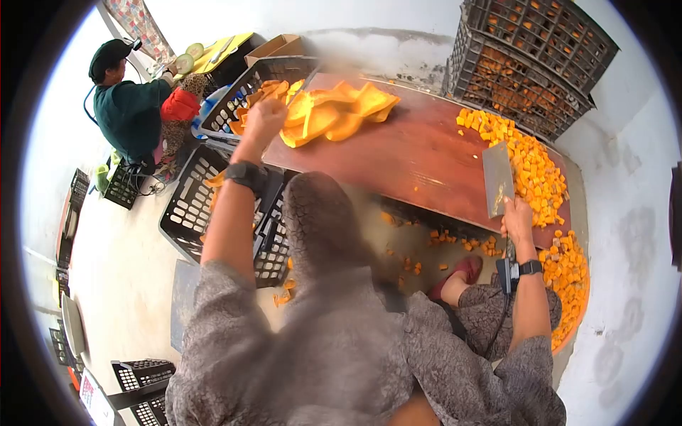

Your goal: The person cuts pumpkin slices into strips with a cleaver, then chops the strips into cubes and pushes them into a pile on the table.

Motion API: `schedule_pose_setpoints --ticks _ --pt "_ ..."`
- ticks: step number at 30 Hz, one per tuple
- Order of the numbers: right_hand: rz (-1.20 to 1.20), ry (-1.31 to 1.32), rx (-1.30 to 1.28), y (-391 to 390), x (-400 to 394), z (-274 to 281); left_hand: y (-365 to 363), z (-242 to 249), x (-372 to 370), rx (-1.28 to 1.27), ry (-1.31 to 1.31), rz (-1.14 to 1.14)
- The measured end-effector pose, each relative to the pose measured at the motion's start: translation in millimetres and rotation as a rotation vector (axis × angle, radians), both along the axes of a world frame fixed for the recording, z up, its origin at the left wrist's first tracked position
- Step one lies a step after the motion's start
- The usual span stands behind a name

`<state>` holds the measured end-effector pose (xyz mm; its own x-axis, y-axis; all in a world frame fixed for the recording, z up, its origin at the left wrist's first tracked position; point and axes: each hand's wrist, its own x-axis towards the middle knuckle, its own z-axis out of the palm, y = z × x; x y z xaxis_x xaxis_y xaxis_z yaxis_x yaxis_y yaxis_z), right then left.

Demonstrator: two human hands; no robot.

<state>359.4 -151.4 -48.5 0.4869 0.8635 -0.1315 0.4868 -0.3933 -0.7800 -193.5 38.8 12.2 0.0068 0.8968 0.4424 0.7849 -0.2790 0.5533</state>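
Observation:
Large orange pumpkin pieces [341, 110] lie heaped at the left end of the reddish-brown board [419, 156]. My left hand [264, 121] is closed at the left edge of this heap; what it holds, if anything, is hidden. Toward the right, my right hand [517, 216] grips a wide cleaver [498, 177], its blade upright beside a pile of small pumpkin cubes [529, 163] on the board's right end.
Black crates with pumpkin pieces [192, 199] stand at the left. Stacked crates [526, 64] are behind the board. More cubes [565, 277] fill a container at the right; some lie on the floor. Another person [128, 106] sits at the far left near a yellow board [224, 53].

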Motion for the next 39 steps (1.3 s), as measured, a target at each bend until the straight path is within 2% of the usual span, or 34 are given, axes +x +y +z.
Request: schedule_pose_setpoints --ticks 3,5,7,8,9,10,12,13,17,19,21,23,26,27,29,30,35,39 --pt "0.021 0.007 -0.020 5.9 -9.4 -10.4 13.8 -41.3 1.6 -0.124 -0.019 0.048" --pt "0.022 -0.057 -0.050 8.1 -18.9 -4.5 12.3 -56.7 12.8 -0.108 0.100 0.108" --pt "-0.009 -0.099 -0.032 7.8 -22.4 -2.7 0.1 -45.6 33.0 -0.293 -0.011 0.114" --pt "-0.015 -0.099 -0.036 10.6 -17.4 -11.4 7.2 -59.7 34.0 -0.217 0.040 0.130" --pt "0.037 -0.227 0.016 12.3 -8.2 -26.6 15.8 -76.6 33.8 -0.143 0.092 0.140" --pt "0.084 -0.356 0.064 9.7 -4.9 -30.9 22.2 -80.5 33.4 -0.215 0.075 0.158" --pt "0.076 -0.415 0.002 7.8 -5.9 -28.2 37.1 -89.6 32.8 -0.272 0.066 0.170" --pt "0.092 -0.473 -0.048 9.6 -9.8 -22.9 40.5 -91.1 35.1 -0.301 -0.018 0.173" --pt "0.153 -0.627 -0.092 12.0 -17.6 -10.1 56.5 -84.0 47.2 -0.319 0.165 0.194" --pt "0.151 -0.634 -0.084 11.3 -19.9 -8.9 64.0 -85.1 50.6 -0.316 0.123 0.243" --pt "0.163 -0.638 -0.073 10.2 -22.8 -7.3 88.0 -98.1 35.0 -0.529 -0.022 0.212" --pt "0.185 -0.633 -0.034 9.9 -28.3 -3.3 86.4 -83.9 40.2 -0.529 0.036 0.266" --pt "0.228 -0.654 -0.052 11.5 -28.1 -2.7 93.6 -85.1 29.5 -0.705 -0.123 0.284" --pt "0.221 -0.649 -0.071 10.1 -25.5 -5.0 77.6 -76.1 32.3 -0.715 -0.369 0.193" --pt "0.225 -0.616 0.029 10.6 -22.4 -9.0 67.3 -73.3 27.0 -0.728 -0.664 0.129" --pt "0.233 -0.600 0.031 9.6 -22.8 -7.5 59.7 -62.5 29.8 -0.731 -0.658 0.127" --pt "0.227 -0.621 -0.062 11.1 -32.9 -2.9 36.9 -14.7 70.5 -0.761 -0.639 -0.160" --pt "0.178 -0.563 -0.043 10.3 -26.3 -5.6 8.7 20.5 151.0 -0.750 -0.640 -0.346"
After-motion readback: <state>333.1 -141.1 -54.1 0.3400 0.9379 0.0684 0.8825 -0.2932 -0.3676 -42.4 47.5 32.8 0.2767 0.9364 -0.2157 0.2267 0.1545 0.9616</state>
